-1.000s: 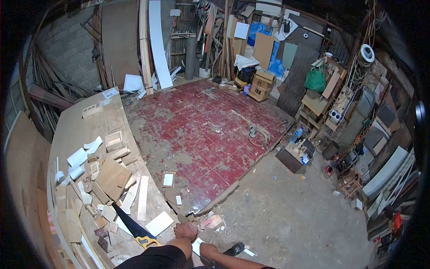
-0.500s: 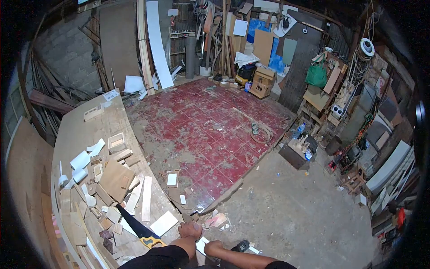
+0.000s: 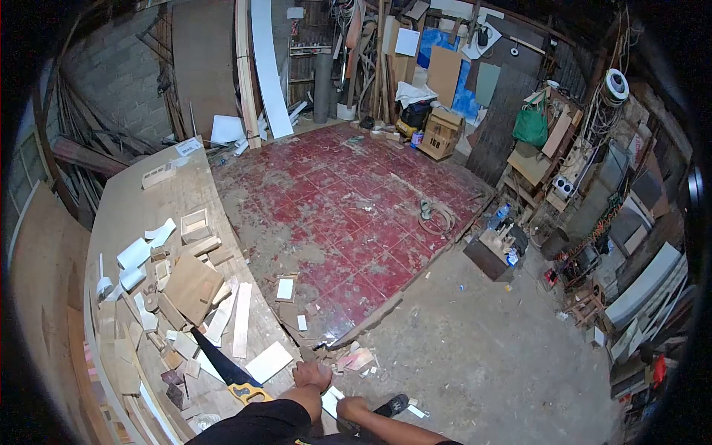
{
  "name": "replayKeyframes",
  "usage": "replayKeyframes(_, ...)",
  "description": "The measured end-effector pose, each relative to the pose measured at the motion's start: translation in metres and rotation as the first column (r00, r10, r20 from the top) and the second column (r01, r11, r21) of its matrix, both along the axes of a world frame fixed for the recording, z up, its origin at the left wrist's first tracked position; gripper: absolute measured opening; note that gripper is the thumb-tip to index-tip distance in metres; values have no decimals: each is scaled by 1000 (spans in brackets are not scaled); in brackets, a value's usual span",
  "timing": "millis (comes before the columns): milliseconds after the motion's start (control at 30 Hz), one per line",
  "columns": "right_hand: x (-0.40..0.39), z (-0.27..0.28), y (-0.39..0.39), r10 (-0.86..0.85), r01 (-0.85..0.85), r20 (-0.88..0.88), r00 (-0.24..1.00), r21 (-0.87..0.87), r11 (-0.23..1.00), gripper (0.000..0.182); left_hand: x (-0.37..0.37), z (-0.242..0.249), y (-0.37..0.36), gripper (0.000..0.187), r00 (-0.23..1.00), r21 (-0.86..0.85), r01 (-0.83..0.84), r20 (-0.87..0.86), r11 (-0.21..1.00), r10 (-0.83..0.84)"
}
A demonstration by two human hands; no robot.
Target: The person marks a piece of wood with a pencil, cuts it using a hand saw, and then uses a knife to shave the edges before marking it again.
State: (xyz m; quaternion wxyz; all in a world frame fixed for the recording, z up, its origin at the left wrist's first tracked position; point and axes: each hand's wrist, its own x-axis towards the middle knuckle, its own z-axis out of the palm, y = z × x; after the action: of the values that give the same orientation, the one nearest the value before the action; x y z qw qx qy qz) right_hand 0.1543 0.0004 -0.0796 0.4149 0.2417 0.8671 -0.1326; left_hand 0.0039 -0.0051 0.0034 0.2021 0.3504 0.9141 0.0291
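Observation:
My left hand (image 3: 313, 376) is closed near the front right edge of the workbench, fingers curled; what they grip, if anything, is hidden. Close to my body, my right hand (image 3: 351, 409) forms a fist against a narrow white strip (image 3: 330, 401) that shows between the two hands. I cannot make out what is inside that fist. A handsaw (image 3: 222, 365) with a black blade and yellow handle lies on the bench left of my left arm. Beside it rests a flat white rectangular panel (image 3: 268, 361).
Wood offcuts and a brown wooden panel (image 3: 193, 288) clutter the workbench (image 3: 182, 196). A small wooden box (image 3: 196, 225) sits farther back. Red floor tiles (image 3: 334, 208) hold dust and a coiled hose (image 3: 439, 220). My shoe (image 3: 395, 405) is on the concrete floor (image 3: 475, 356).
The view has shifted slightly, so the room appears a little to the right. Both hands stay near the white strip with almost the same pose; the saw has not moved on the bench.

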Motion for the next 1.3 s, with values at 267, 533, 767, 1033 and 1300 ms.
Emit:
replayKeyframes(267,-8,78,-9,-372,366,89,924,76,928,20,-4,-10,3,60,999,15,30,25,999,-30)
replayKeyframes(533,-13,50,-1,-132,135,133,982,-12,991,22,1,2,-3,58,1000,118,11,13,993,-12)
replayKeyframes(767,-41,-16,-23,-279,256,127,952,173,951,26,-1,2,2,60,999,10,35,13,999,-36)
replayKeyframes(1033,-61,-162,-1,-161,146,624,765,75,986,19,3,12,-4,54,999,85,34,-13,996,-33)
replayKeyframes(1300,-48,-54,9,-79,112,417,906,-55,992,23,-2,13,3,54,1000,45,1,25,999,-2)
